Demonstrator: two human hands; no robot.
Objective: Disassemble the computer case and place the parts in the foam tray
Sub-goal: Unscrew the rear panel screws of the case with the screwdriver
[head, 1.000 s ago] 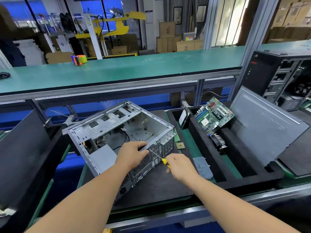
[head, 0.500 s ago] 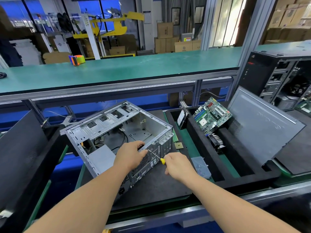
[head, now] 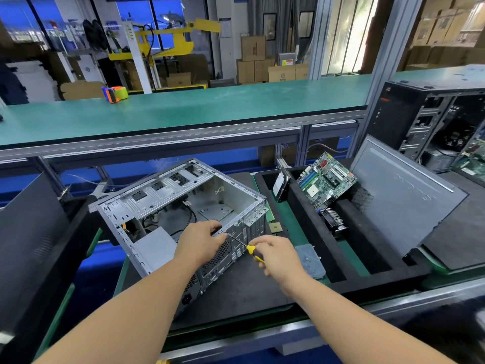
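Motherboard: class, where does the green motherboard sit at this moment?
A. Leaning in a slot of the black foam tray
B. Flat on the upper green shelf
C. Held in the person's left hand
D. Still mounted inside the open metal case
A: the motherboard leans tilted in a slot of the black foam tray, to the right of the computer case, whose main bay shows no board.
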